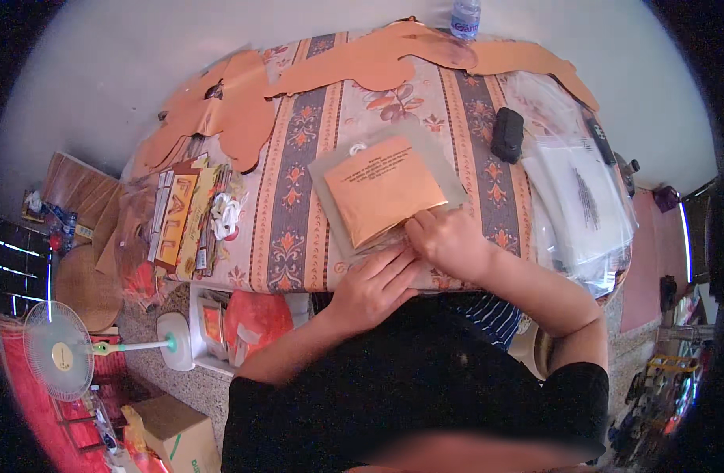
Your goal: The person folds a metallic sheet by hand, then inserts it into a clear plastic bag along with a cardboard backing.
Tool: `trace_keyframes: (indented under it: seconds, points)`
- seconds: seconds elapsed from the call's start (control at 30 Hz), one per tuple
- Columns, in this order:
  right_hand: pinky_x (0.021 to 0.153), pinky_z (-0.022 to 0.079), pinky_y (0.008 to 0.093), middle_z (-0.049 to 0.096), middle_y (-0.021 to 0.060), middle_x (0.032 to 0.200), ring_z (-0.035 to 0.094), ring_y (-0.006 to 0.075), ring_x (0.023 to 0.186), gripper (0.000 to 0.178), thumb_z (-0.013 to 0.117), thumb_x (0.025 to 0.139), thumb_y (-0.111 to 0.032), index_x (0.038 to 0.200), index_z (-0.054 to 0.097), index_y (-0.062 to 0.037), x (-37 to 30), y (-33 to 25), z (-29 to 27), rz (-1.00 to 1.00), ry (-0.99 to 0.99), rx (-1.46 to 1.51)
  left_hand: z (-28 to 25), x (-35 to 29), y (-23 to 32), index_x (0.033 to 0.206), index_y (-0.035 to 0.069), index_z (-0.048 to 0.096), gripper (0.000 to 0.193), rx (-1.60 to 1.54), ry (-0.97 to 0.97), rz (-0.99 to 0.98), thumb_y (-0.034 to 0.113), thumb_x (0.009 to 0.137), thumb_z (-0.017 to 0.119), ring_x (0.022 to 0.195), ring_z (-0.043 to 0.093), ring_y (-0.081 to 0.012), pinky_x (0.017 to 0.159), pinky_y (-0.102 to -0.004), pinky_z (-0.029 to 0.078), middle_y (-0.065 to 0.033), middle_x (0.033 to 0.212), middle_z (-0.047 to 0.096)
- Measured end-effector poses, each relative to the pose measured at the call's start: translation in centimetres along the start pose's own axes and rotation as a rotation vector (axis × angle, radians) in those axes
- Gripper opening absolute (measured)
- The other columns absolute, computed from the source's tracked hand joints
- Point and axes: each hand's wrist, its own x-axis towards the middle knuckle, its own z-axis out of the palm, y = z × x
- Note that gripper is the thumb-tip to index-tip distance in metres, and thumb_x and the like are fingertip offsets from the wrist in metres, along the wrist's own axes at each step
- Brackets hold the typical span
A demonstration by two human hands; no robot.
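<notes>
In front of me on the table lies a clear plastic bag [324,180] with a folded orange sheet [389,189] inside. Dark print shows across the bag's upper part, and a small white loop of cord [357,149] sits near its top edge. My right hand [449,243] pinches the bag's lower right edge with curled fingers. Beside it, my left hand [378,285] is closed at the lower edge, its fingers pressed together and the tips meeting the right hand. The plastic between my fingertips is mostly hidden.
Long orange cut-out shapes [342,71] stretch along the table's far side, near a water bottle [465,20]. At left lie stacked printed cards [181,217] and white cord [224,215]. A black case [507,134] and clear plastic bags [579,201] lie right. A fan [61,355] stands lower left.
</notes>
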Motion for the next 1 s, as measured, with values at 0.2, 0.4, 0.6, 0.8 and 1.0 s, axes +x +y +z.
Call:
trace_keyframes:
  seconds: [0.2, 0.4, 0.6, 0.8, 1.0]
  points:
    - [0.050, 0.048, 0.0346, 0.056, 0.0050, 0.070, 0.062, 0.0198, 0.065, 0.009, 0.058, 0.071, -0.015, 0.074, 0.053, -0.0077, -0.5, 0.8, 0.6, -0.052, 0.086, 0.042, -0.2, 0.2, 0.4, 0.116, 0.002, 0.061, 0.043, 0.029, 0.017, -0.022, 0.025, 0.080, 0.068, 0.121, 0.051, -0.0252, 0.101, -0.0369, 0.043, -0.0106, 0.122, 0.059]
    - [0.056, 0.052, 0.0341, 0.059, 0.0072, 0.073, 0.064, 0.0213, 0.068, 0.009, 0.058, 0.073, -0.014, 0.076, 0.054, -0.0067, -0.6, 0.5, 0.2, 0.002, 0.068, 0.107, -3.7, 1.7, -0.5, 0.106, 0.005, 0.065, 0.030, -0.287, -0.050, -0.153, 0.022, 0.082, 0.070, 0.106, 0.060, -0.0279, 0.089, -0.0397, 0.050, -0.0106, 0.110, 0.065]
    - [0.052, 0.049, 0.0347, 0.057, 0.0050, 0.072, 0.062, 0.0209, 0.066, 0.009, 0.056, 0.071, -0.016, 0.075, 0.053, -0.0078, -1.0, 0.9, 1.4, 0.014, 0.161, 0.108, -5.2, 7.8, -9.9, 0.104, 0.003, 0.062, 0.024, -0.074, 0.126, -0.352, 0.020, 0.088, 0.062, 0.090, 0.064, -0.0314, 0.078, -0.0394, 0.050, -0.0141, 0.095, 0.065]
    - [0.052, 0.049, 0.0338, 0.057, 0.0056, 0.073, 0.062, 0.0209, 0.066, 0.011, 0.058, 0.074, -0.016, 0.075, 0.052, -0.0073, -0.9, 0.8, 1.4, 0.016, 0.144, 0.124, -1.9, 9.9, -16.9, 0.104, 0.003, 0.062, 0.025, 0.101, 0.039, -0.582, 0.020, 0.086, 0.061, 0.087, 0.065, -0.0291, 0.078, -0.0380, 0.050, -0.0136, 0.092, 0.066]
    - [0.053, 0.049, 0.0344, 0.057, 0.0064, 0.072, 0.062, 0.0220, 0.067, 0.010, 0.059, 0.073, -0.014, 0.074, 0.052, -0.0063, -1.1, 1.0, 1.8, 0.000, 0.139, 0.137, -2.7, 10.5, -18.0, 0.099, 0.002, 0.064, 0.025, -0.143, -0.164, -0.743, 0.024, 0.088, 0.060, 0.079, 0.064, -0.0206, 0.073, -0.0334, 0.049, -0.0085, 0.084, 0.067]
